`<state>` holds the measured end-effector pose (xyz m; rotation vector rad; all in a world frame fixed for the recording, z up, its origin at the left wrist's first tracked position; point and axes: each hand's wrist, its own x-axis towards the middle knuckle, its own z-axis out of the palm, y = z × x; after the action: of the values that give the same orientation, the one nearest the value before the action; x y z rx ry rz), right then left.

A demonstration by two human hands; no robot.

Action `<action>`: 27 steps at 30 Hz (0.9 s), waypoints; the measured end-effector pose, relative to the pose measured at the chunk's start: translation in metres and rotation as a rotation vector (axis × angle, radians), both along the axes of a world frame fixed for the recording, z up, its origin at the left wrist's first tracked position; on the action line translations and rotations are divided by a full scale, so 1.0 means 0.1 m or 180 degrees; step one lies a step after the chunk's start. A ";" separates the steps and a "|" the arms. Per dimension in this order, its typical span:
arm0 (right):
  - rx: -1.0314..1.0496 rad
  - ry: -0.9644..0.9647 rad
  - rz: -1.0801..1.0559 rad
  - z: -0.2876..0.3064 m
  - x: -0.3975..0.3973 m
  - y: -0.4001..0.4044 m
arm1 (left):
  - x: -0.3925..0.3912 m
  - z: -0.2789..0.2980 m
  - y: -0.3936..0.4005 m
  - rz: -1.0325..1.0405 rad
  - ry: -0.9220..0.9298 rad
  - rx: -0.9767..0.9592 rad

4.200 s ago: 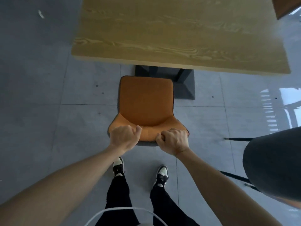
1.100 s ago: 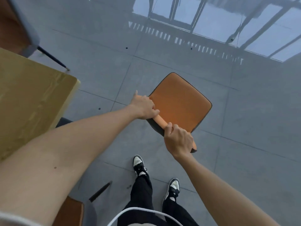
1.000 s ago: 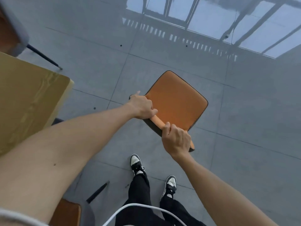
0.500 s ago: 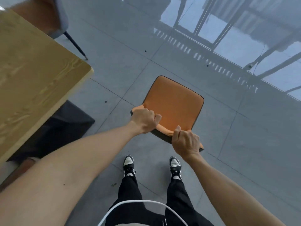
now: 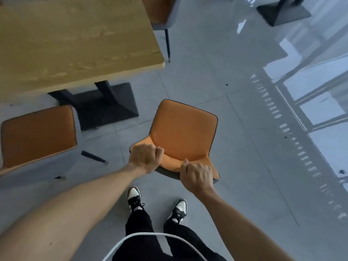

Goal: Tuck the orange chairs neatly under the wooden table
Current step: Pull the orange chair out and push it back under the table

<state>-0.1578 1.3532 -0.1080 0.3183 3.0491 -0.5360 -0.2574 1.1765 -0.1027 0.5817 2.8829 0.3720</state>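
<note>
Left hand [image 5: 144, 157] and right hand [image 5: 197, 176], fingers clamped on the backrest top of the orange chair [image 5: 183, 132], which stands clear of the worktop [image 5: 75, 44] corner.

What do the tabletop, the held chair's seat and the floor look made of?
Tabletop: wood or wood-look laminate, matte, with visible grain streaks. Held chair: smooth orange upholstery, likely faux leather, with dark edge piping; grey shell beneath. Floor: large grey tiles, glossy, with grout lines and window reflections. Table base: dark and matte, probably metal.
</note>
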 end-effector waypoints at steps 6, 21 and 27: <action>-0.0002 0.0061 0.0773 -0.01 0.02 -0.35 | 0.44 -0.05 -0.57 0.0698 0.0010 0.0181; 0.0376 0.0256 0.1801 -0.04 -0.34 -0.74 | 0.99 -0.13 -1.20 0.1357 0.0311 0.0298; 0.0190 0.0675 0.1922 -0.08 -0.54 -0.85 | 0.73 -0.16 -1.34 0.1377 0.0420 0.0221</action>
<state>-0.2114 1.2677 -0.1159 -0.6807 3.1161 -0.4544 -0.1844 1.0421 -0.1190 -0.0191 3.1215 0.5103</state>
